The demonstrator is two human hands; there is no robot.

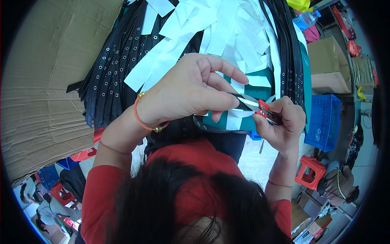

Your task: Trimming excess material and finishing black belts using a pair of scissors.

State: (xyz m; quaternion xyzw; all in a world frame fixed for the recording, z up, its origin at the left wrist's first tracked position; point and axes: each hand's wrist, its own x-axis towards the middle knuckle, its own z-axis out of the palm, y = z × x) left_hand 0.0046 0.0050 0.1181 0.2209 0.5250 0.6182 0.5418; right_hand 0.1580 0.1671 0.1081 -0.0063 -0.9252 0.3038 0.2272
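My left hand [191,91], with an orange cord bracelet on the wrist, pinches a black belt [219,127] and a white paper strip [235,120] at the table's near edge. My right hand [282,120] grips small red-handled snips [260,106], their blades touching the white strip right beside my left fingertips. Behind the hands lies a heap of black studded belts [118,69] with many white paper strips [211,32] on top, over a teal surface [264,87].
A large sheet of brown cardboard [44,81] covers the left side. At right stand a cardboard box [329,65], a blue plastic crate [325,122] and a red stool [310,171]. A plastic bottle [306,18] lies at top right. Another person sits at lower left [48,207].
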